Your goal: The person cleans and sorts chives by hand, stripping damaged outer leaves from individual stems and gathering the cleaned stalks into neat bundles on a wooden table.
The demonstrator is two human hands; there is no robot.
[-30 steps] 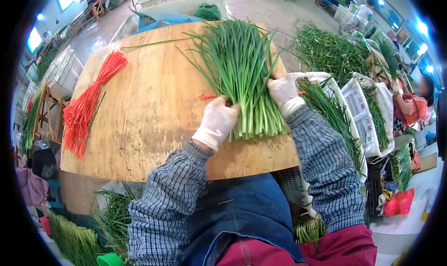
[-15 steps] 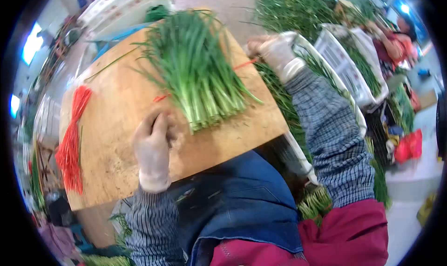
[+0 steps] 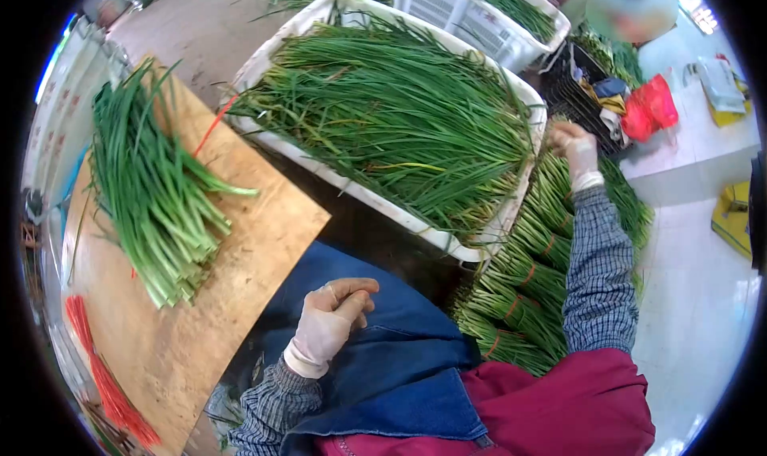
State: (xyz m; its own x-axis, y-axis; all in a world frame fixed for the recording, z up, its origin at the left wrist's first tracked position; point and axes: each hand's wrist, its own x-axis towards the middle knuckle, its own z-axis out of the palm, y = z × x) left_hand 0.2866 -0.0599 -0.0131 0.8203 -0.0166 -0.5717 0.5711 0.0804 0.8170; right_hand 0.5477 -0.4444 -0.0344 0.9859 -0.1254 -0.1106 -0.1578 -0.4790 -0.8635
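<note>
My left hand (image 3: pixel 331 320), in a thin whitish glove, hangs over my blue apron (image 3: pixel 383 296) with its thumb and fingers pressed together; nothing shows between them. Out to the right, my gloved right hand (image 3: pixel 574 148) is at the right end of a white crate (image 3: pixel 339 188) of loose garlic chives (image 3: pixel 399 113), above tied chive bundles (image 3: pixel 523 272). Its fingers are curled, and what they hold, if anything, is hidden. On the wooden board (image 3: pixel 264 240) lies a bunch of chives (image 3: pixel 160 192), with a red string (image 3: pixel 214 127) sticking out from under it.
A hank of red strings (image 3: pixel 108 376) lies along the board's left side. Beyond the chive crate stand another white crate (image 3: pixel 451 17) and a black crate (image 3: pixel 571 89). A red plastic bag (image 3: pixel 649 109) sits to the right, and a person (image 3: pixel 631 13) is at the back.
The view has swung right. My right hand has moved from the board's edge to the crate's right end, and my left hand has left the board for a spot over my apron.
</note>
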